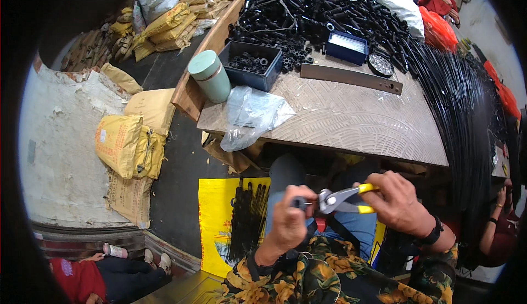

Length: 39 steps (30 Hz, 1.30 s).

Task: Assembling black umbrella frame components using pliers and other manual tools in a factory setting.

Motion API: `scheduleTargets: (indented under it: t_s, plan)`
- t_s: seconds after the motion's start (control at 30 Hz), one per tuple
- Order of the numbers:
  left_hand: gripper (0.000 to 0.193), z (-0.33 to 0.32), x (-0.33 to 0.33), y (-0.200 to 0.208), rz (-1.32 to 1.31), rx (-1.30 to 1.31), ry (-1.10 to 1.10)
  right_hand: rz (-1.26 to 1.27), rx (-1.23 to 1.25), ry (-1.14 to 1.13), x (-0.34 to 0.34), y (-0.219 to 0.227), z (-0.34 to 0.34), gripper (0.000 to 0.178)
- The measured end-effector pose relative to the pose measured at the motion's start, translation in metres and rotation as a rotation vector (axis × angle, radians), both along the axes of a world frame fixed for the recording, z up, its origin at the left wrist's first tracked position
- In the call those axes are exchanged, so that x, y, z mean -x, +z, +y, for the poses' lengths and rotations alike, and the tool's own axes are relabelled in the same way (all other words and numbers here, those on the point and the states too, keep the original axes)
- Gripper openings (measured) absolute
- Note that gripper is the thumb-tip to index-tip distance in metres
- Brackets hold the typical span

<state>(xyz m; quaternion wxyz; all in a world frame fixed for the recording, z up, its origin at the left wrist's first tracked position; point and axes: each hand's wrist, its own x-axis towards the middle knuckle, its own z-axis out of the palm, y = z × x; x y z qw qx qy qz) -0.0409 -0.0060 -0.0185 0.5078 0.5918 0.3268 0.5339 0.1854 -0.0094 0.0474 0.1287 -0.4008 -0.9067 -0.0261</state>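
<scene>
My left hand (290, 219) is closed around a small black cylindrical part (299, 202), held above my lap. My right hand (399, 202) grips end-cutting pliers (341, 198) with yellow-sleeved handles. The pliers' rounded metal jaws are right beside the black part; whether they bite on it is too small to tell. Below and left of my hands, a bundle of thin black rods (248, 216) lies on a yellow printed sack (211, 243).
The worktable (362, 120) ahead bears a heap of black parts (329, 7), a dark blue bin (263, 79), a green canister (209, 76), a plastic bag (247, 114) and a metal bar (351, 79). Long black rods (461, 95) hang over its right side. Other people sit nearby.
</scene>
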Motion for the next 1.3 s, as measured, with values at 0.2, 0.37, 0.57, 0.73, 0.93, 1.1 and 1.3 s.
scheduleTargets:
  t_s: [0.2, 0.37, 0.57, 0.73, 0.93, 1.1, 1.3]
  plan:
    - [0.061, -0.001, -0.008, 0.000, 0.076, -0.012, 0.042, -0.092, -0.018, 0.030, 0.006, 0.010, 0.004, 0.032]
    - [0.061, -0.002, -0.010, 0.010, 0.063, 0.056, 0.001, -0.224, -0.145, -0.034, 0.006, 0.019, 0.008, 0.034]
    - [0.061, -0.001, -0.009, 0.008, 0.065, 0.047, -0.008, -0.442, -0.230, 0.037, 0.006, 0.039, 0.008, 0.028]
    - [0.060, -0.010, -0.009, 0.006, 0.113, -0.017, 0.067, -0.419, 0.049, 0.211, 0.006, 0.046, 0.021, 0.023]
    - [0.062, -0.006, -0.007, -0.004, 0.106, 0.043, -0.005, -0.116, 0.136, 0.257, 0.001, 0.012, 0.024, 0.019]
    - [0.061, 0.005, 0.007, 0.001, -0.083, 0.140, -0.347, 0.198, 1.088, 0.237, -0.015, 0.040, 0.026, 0.032]
    - [0.062, 0.000, 0.013, 0.002, -0.029, 0.164, -0.354, 0.155, 1.380, 0.254, -0.013, 0.051, 0.045, 0.026]
